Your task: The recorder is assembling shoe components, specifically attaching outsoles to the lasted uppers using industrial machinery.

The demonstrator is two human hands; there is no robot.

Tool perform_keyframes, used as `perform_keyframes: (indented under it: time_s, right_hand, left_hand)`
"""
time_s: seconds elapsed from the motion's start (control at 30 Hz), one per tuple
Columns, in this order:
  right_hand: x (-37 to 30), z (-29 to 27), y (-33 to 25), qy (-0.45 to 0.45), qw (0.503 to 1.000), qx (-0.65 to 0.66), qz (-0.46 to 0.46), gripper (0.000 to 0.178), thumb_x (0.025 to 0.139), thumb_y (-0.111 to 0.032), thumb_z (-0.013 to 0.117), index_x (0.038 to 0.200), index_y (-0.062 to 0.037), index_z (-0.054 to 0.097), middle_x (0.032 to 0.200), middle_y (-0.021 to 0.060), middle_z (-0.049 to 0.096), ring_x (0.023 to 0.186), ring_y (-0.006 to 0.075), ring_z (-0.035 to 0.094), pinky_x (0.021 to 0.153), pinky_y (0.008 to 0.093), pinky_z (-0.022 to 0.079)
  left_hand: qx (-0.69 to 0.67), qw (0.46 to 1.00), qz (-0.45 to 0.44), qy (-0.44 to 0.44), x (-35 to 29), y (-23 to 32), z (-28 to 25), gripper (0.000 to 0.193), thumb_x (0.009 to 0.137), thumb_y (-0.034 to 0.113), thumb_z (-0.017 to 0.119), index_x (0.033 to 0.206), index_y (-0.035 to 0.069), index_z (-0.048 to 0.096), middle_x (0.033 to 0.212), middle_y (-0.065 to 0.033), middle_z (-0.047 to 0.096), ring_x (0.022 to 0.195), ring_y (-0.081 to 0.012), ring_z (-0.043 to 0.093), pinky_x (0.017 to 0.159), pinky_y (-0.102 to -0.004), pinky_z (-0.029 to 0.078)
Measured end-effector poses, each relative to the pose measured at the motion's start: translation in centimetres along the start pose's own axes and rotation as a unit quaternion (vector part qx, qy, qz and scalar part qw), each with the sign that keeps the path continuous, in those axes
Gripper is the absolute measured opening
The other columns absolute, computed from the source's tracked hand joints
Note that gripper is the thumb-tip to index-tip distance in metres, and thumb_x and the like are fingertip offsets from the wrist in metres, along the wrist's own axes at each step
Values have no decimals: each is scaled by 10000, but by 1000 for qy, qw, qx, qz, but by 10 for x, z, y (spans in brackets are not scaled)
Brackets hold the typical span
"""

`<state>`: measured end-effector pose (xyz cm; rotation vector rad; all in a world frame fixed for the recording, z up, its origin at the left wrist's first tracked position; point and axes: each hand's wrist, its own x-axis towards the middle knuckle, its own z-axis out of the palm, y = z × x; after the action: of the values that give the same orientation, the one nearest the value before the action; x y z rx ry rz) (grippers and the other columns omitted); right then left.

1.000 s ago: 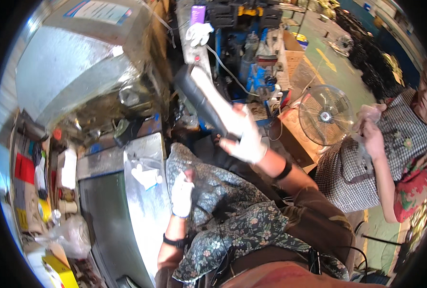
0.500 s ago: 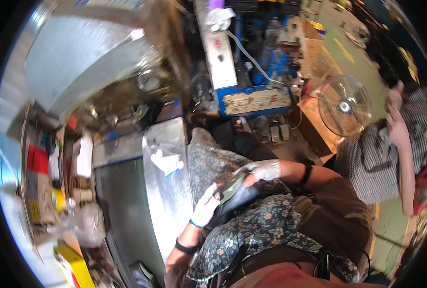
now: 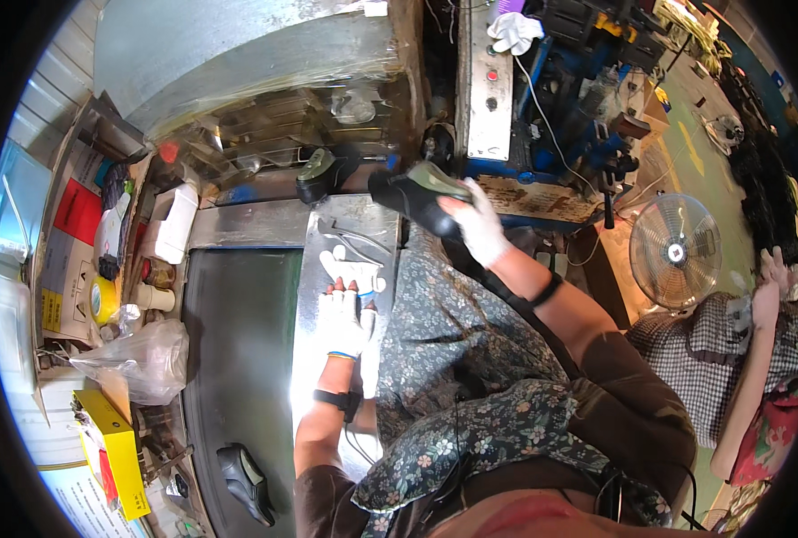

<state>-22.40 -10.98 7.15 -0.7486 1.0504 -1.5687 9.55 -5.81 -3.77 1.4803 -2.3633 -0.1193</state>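
Note:
My right hand (image 3: 481, 229), in a white glove with bare fingertips, grips a black shoe (image 3: 408, 202) with a grey-green inside. The shoe is raised beyond my lap, tilted, its toe to the left. My left hand (image 3: 341, 325), gloved the same way, lies with fingers stretched out on the shiny metal ledge (image 3: 316, 269). Its fingertips are close to a loose white glove (image 3: 354, 271), and I cannot tell whether they touch. A dark curved rod (image 3: 359, 240) lies just past that glove. Another dark shoe with a green inside (image 3: 315, 176) stands at the ledge's far end.
Left of the ledge runs a dark belt (image 3: 238, 350) with a black shoe (image 3: 245, 484) at its near end. Shelves hold a yellow box (image 3: 112, 453) and a plastic bag (image 3: 152, 363). A blue machine (image 3: 529, 179), a fan (image 3: 675, 253) and another person's arm (image 3: 747, 386) are right.
My right hand has lifted the shoe from my lap, away from me. My left hand has let go of it and moved left onto the metal ledge. The view has shifted.

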Motion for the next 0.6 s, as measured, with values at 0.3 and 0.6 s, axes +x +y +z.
perform_keyframes:
  time_s: [0.3,0.6]
  right_hand:
    - [173,100,103,-95,820,-563,39,956,778,-589,755,1444,-4,399,1384,252,554,1297,374,541,1064,438,454]
    - [31,-4,80,-170,869,-457,-86,457,892,-361,695,1194,-29,604,1109,258,670,1066,412,649,888,459,516]
  left_hand:
    - [18,999,-33,-18,6,3,-1,591,878,336,667,1377,39,558,1459,-257,492,1340,-464,460,1125,-538,343]
    - [-36,999,10,25,9,7,1,541,824,212,674,1297,-37,587,1350,-337,533,1246,-497,500,1093,-554,378]
